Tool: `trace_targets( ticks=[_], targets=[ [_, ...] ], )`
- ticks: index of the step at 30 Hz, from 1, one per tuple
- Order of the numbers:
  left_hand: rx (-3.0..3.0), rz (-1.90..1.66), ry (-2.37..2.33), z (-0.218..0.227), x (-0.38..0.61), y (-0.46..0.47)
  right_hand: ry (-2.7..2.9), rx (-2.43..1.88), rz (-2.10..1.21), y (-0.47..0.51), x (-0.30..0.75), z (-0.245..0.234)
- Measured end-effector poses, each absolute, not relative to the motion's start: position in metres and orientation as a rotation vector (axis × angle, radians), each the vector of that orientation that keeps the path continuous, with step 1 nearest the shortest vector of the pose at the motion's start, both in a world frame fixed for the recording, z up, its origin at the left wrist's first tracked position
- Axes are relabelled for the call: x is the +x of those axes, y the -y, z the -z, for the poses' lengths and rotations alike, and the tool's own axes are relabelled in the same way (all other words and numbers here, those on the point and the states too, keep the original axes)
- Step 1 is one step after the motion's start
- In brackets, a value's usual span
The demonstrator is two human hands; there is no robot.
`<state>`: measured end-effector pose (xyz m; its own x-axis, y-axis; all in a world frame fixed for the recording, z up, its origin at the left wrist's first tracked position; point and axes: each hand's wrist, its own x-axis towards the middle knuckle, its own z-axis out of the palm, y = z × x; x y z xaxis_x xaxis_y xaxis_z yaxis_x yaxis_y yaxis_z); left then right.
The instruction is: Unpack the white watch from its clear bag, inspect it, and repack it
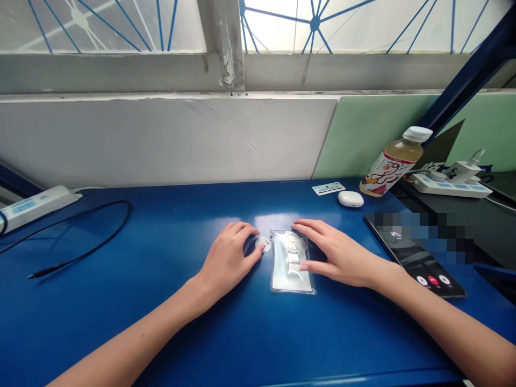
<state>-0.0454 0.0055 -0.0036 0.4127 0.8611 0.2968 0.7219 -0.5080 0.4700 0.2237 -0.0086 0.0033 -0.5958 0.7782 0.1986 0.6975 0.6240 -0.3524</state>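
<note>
A clear plastic pouch (292, 274) with a white watch (293, 248) inside lies flat on the blue table (161, 301). My left hand (228, 258) rests just left of it, fingers curled, fingertips pressing a small round clear piece (263, 243) beside the pouch's top corner. My right hand (336, 252) lies flat with fingers stretched out, touching the pouch's right side and top edge.
A phone (419, 258) lies at the right, screen lit. Behind it are a white earbud case (350, 198), a small card (328, 188), a tilted drink bottle (393, 164) and a power strip with a charger (451, 183). A black cable (88, 242) and another power strip (32, 204) sit at the left.
</note>
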Motion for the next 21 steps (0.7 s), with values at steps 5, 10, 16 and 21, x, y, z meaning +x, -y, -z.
trace_targets(
  ticks=[5, 10, 16, 21],
  targets=[
    [2.467, -0.734, -1.307, 0.0095, -0.047, -0.0081, 2.558, -1.153, -0.346, 0.0116, 0.2212, -0.0002],
    [2.455, -0.681, -1.285, 0.0083, -0.049, -0.012, 2.547, -1.132, -0.378, 0.0142, 0.2224, 0.0017],
    [2.447, -0.664, -1.267, 0.0095, -0.0493, -0.0124, 2.55, -1.129, -0.368, 0.0174, 0.2223, 0.0023],
    [2.413, -0.671, -1.257, 0.0098, -0.0483, -0.0104, 2.572, -1.155, -0.318, 0.0189, 0.2212, 0.0027]
  ],
)
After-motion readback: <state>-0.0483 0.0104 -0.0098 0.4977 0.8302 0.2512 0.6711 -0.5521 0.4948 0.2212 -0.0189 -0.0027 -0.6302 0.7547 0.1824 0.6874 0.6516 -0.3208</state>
